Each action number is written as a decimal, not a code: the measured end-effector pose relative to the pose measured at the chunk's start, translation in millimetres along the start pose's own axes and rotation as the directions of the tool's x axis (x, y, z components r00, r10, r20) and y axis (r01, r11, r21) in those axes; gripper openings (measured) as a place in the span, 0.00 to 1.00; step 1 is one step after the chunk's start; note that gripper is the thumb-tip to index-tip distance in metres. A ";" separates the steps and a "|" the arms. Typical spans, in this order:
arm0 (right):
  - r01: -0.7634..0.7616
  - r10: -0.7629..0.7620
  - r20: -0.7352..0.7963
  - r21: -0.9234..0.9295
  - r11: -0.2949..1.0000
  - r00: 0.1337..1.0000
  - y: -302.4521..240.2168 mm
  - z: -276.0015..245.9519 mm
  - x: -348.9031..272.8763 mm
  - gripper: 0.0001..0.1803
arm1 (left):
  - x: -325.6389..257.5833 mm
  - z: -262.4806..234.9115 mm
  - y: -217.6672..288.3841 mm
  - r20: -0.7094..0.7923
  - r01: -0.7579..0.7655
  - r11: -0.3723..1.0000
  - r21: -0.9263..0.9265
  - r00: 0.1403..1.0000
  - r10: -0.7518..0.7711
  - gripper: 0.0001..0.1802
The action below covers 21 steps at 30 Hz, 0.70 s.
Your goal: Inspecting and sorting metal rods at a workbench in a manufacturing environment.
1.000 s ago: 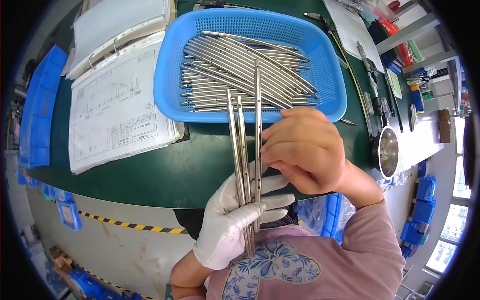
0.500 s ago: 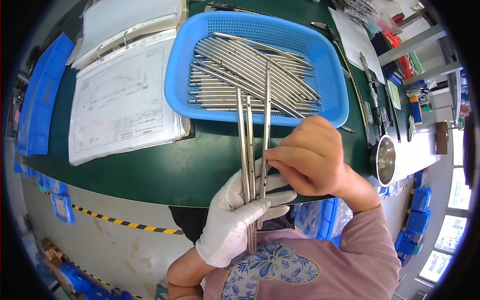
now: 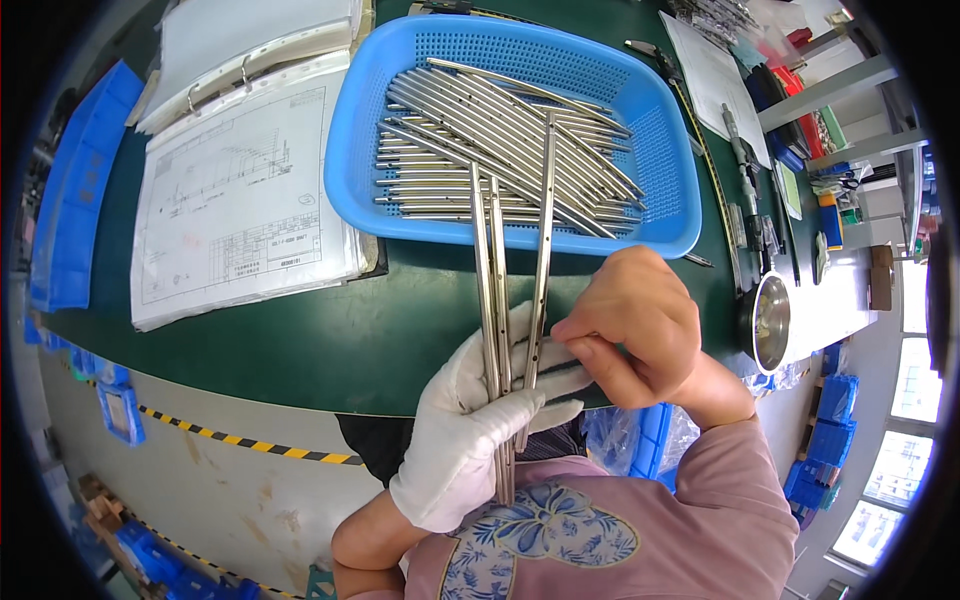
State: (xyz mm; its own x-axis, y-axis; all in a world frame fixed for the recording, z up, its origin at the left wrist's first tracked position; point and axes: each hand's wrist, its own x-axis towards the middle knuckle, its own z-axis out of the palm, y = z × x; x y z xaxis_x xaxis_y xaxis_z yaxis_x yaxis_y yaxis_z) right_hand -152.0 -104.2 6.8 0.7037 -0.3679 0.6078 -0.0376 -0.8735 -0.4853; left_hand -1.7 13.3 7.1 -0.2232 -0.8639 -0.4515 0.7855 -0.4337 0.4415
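Note:
My left hand, in a white glove, is closed around three slim silver metal rods that stand up from its palm. The left rod and the middle rod lie close together, while the right rod leans away from them. Small dark holes run along the rods. Just right of the leaning rod is my bare right hand, thumb and forefinger drawn together in a pinch. Whether something small sits between those fingertips is hidden. Beyond both hands, a blue perforated basket holds many similar rods.
An open binder with a technical drawing lies left of the basket on the green table. A blue bin stands farther left. To the right are a metal bowl, a caliper and other measuring tools.
My right hand's fingertips have come off the right rod and moved slightly right and down. That rod's upper end has tilted to the right. My left hand keeps its hold.

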 end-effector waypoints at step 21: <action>0.109 -0.127 -0.057 -0.246 0.963 0.990 -12.2 -2.3 0.3 0.11 | 1.7 3.1 -2.0 0.005 -0.042 0.999 -0.022 0.999 0.042 0.34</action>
State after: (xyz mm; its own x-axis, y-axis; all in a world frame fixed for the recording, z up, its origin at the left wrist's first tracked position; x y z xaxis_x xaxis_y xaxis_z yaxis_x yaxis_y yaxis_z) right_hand -153.0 -94.3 14.3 0.6610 -0.2717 0.6995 -0.1335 -0.9599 -0.2467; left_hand -5.5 11.9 7.8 -0.1933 -0.8825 -0.4287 0.8064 -0.3918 0.4430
